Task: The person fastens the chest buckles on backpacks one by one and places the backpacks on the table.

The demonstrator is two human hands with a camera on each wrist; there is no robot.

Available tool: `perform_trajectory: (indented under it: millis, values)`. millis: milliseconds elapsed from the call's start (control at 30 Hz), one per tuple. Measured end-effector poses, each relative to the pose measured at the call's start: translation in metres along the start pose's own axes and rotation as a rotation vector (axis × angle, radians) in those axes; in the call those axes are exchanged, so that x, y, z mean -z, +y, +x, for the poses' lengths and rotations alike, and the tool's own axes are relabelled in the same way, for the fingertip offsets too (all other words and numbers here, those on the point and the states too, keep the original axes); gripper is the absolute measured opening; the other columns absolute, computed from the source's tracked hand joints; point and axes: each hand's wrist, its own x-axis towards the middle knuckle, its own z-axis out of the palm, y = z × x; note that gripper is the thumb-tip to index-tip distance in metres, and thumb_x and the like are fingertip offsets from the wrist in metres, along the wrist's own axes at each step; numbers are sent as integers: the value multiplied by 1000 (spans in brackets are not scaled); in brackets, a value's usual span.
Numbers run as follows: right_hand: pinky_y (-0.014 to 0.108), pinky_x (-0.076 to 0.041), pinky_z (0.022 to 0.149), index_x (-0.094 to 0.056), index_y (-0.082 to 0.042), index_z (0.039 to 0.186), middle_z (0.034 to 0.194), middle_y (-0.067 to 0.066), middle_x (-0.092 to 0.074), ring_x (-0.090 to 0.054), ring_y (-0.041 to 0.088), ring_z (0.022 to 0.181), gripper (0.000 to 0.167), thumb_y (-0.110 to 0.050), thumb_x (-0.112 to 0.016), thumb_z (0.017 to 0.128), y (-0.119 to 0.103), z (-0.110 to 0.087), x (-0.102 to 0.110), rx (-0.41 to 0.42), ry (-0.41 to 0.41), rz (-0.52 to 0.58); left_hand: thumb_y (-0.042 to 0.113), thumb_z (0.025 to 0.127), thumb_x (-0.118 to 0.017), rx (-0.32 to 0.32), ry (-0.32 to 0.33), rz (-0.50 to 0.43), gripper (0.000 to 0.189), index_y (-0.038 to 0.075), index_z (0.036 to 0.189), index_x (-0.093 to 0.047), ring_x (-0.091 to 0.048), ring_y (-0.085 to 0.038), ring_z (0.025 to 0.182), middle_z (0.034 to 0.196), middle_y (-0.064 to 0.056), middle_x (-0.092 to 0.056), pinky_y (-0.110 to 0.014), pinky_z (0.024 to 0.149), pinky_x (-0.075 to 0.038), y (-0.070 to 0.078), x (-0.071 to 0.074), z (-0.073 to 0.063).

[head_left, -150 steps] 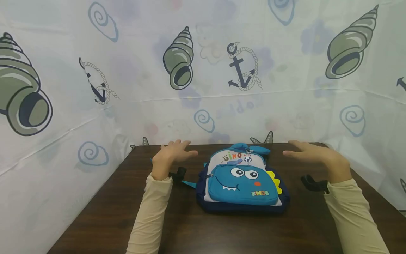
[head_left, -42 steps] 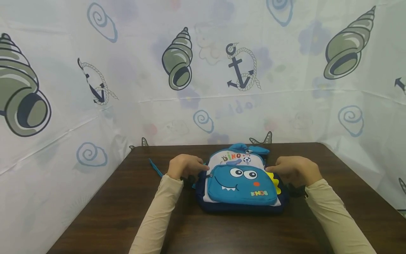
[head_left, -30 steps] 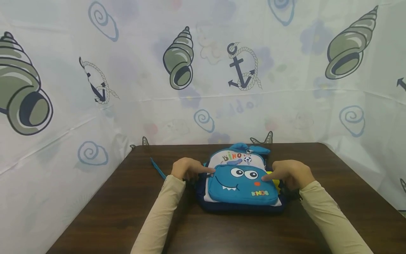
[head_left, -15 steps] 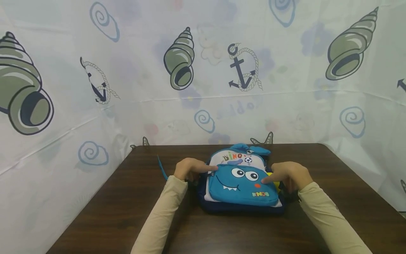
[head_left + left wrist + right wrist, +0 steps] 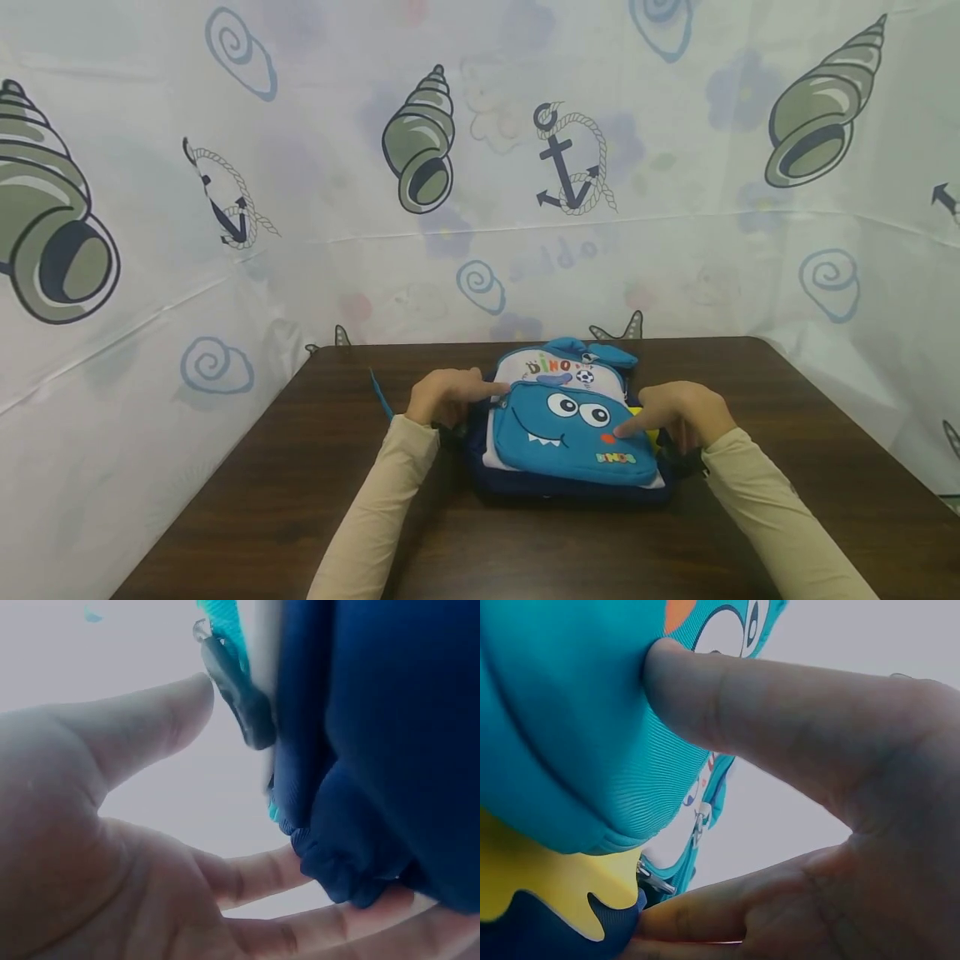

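Observation:
A child's backpack (image 5: 566, 433), blue, white and navy with a dinosaur face, lies face up on the table, its top towards the far edge. My left hand (image 5: 446, 396) grips its left side. In the left wrist view, the thumb (image 5: 176, 712) is at the dark zip pull (image 5: 244, 705) while fingers reach behind the navy fabric, their tips partly hidden. My right hand (image 5: 686, 408) holds the right side, thumb (image 5: 697, 697) pressed on the blue front pocket beside the orange cheek. The other right fingers go behind the yellow scalloped trim (image 5: 562, 885), tips out of sight.
The dark wooden table (image 5: 315, 500) runs out to a pale curtain (image 5: 337, 167) printed with shells and anchors, behind and at both sides. A thin blue strap end (image 5: 381, 393) sticks out left of the left hand.
Both hands have come down from above the table onto the backpack's sides. Over the last half second the front pocket's left side has risen slightly. The blue strap end has shifted right since earlier.

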Motion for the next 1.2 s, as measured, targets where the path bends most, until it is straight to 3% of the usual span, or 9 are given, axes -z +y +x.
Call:
perform_trajectory:
  millis: [67,267,433,533,667,767,900,1000,1200]
  values:
    - [42,-61,61,-28,10,149,125,32,-58,-69,30,69,111,-64,-73,79,0,0,0,-3,-1,1,61,88,-64,-10,5,-53,85,6,147,-38,-66,-37,89,115,-25,-59,-49,79,-60,1,2,-3]
    - [43,-61,63,-27,10,150,126,34,-56,-69,31,71,111,-62,-73,80,-1,0,1,-12,-14,16,58,92,-61,-67,11,-50,70,8,137,-43,-66,-35,93,120,-21,-57,-49,85,-59,5,8,-12]
    - [44,-61,63,-27,10,149,125,33,-57,-70,32,72,110,-61,-74,80,-1,-1,2,-7,-21,24,50,94,-64,-126,-1,-164,57,8,128,-45,-56,-33,106,119,-17,-52,-47,89,-57,9,10,-22]
    - [44,-61,64,-27,10,149,122,32,-59,-70,32,72,111,-62,-74,80,0,-1,2,-4,-27,24,53,94,-62,-178,33,-98,55,10,126,-47,-55,-31,107,120,-14,-54,-45,89,-56,12,14,-26]
    - [45,-61,65,-26,11,149,123,32,-58,-70,32,73,111,-61,-74,79,0,-2,3,-1,-40,29,59,95,-54,-260,88,40,63,10,134,-46,-56,-31,118,133,-14,-57,-51,101,-50,15,19,-31]
    - [45,-61,67,-26,11,149,122,31,-59,-71,32,75,110,-60,-74,80,0,-4,4,4,-50,35,60,96,-53,-311,115,21,72,9,144,-39,-49,-32,133,147,-15,-49,-55,110,-42,18,21,-35]
    - [46,-61,70,-29,10,148,117,27,-62,-71,32,79,108,-61,-74,80,1,-4,6,10,-66,48,61,96,-52,-356,157,7,77,10,149,-33,-46,-33,138,153,-14,-44,-58,112,-39,22,23,-39]
    - [47,-61,71,-31,10,147,115,25,-62,-71,32,80,105,-61,-73,80,2,-3,6,12,-72,57,60,97,-50,-389,185,40,73,10,148,-34,-49,-33,136,151,-15,-46,-58,111,-40,24,24,-41]
    - [48,-61,71,-36,9,143,112,24,-63,-70,34,82,103,-62,-74,80,2,-4,4,10,-79,73,58,97,-52,-440,191,-16,71,10,146,-35,-52,-32,127,145,-16,-49,-56,108,-44,28,23,-45]
